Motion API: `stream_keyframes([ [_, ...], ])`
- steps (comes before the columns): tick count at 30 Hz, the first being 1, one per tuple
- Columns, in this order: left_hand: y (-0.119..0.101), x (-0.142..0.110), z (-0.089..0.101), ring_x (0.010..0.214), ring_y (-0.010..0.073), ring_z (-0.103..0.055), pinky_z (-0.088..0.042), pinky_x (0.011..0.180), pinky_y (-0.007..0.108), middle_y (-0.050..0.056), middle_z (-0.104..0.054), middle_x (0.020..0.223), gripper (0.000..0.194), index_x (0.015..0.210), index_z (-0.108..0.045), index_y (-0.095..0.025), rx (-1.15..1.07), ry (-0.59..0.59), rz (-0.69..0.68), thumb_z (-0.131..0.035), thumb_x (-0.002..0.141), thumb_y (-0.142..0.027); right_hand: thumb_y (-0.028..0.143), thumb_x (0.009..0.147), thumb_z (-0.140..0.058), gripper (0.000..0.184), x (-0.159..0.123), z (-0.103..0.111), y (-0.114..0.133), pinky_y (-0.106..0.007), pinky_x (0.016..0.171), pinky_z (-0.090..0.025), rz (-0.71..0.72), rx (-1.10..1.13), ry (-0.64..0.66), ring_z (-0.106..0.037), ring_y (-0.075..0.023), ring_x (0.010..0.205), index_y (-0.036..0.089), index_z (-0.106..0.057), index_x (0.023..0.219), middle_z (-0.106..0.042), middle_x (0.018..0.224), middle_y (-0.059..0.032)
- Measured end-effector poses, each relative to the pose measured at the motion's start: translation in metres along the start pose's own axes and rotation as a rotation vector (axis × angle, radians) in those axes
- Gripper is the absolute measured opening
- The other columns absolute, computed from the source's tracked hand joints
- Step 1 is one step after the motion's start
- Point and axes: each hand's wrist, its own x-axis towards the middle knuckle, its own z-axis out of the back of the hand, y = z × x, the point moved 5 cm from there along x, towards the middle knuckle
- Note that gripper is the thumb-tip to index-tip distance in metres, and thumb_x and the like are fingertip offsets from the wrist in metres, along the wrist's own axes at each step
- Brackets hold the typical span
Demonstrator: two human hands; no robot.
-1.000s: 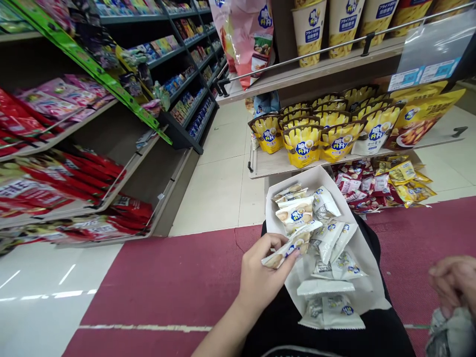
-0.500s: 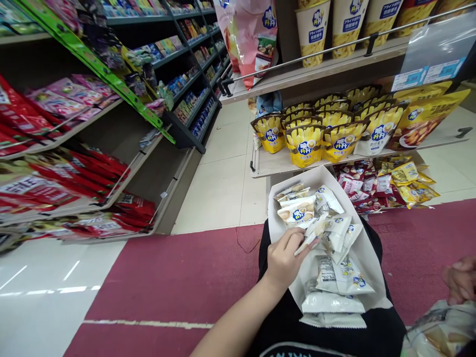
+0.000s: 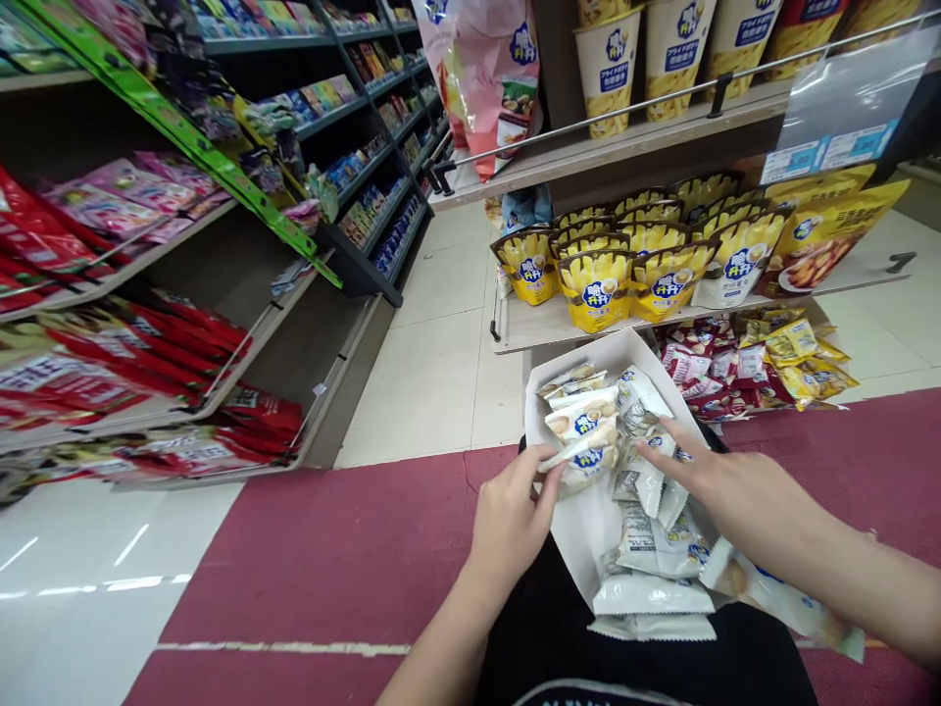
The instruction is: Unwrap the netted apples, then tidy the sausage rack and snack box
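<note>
On my lap lies a white open box (image 3: 577, 534) with several small white snack packets in it. My left hand (image 3: 511, 515) pinches the left edge of a packet (image 3: 590, 457) in the box's left row, just in front of a similar packet (image 3: 584, 420). With fingers apart, my right hand (image 3: 724, 480) reaches over the right rim, its fingertips at the packets (image 3: 647, 471) on that side. More packets (image 3: 654, 595) lie flat at the near end. Another packet (image 3: 779, 593) is partly hidden below my right forearm.
Ahead, a low shelf (image 3: 529, 333) holds yellow snack pouches (image 3: 597, 292), with red and yellow small packets (image 3: 735, 363) beneath it. Paper-cup snacks (image 3: 609, 74) stand on the shelf above. To the left are shelves with red bags (image 3: 110, 363). Red matting (image 3: 330, 559) covers the floor.
My left hand has moved left with the packet, bringing it into the left row. My right hand has come in from the lower right, away from the bundle of packets there, to the box.
</note>
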Motion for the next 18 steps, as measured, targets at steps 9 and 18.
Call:
stream_keyframes([
  [9,0.010,-0.020,0.003,0.059,0.0102,-0.065,-0.051,0.054,0.020,0.001,-0.071,0.087,0.007,0.103,-0.050,-0.021,-0.396,-0.269,0.003,-0.055,0.098,-0.021,0.006,0.090,-0.048,0.030,0.047,0.028,-0.003,-0.031,0.069,-0.052,-0.066,-0.029,0.251,-0.073,-0.0272,0.087,0.016,-0.075,0.098,-0.074,0.089,-0.0144],
  [18,0.008,-0.013,-0.016,0.073,0.0164,-0.071,-0.051,0.059,0.024,0.004,-0.074,0.097,0.010,0.107,-0.053,-0.021,0.039,0.199,-0.045,-0.047,0.099,-0.020,0.013,0.091,-0.057,0.023,0.010,0.009,0.002,-0.034,0.065,-0.051,-0.005,0.074,0.274,-0.073,-0.0301,0.081,0.021,-0.076,0.082,-0.075,0.084,-0.0091],
])
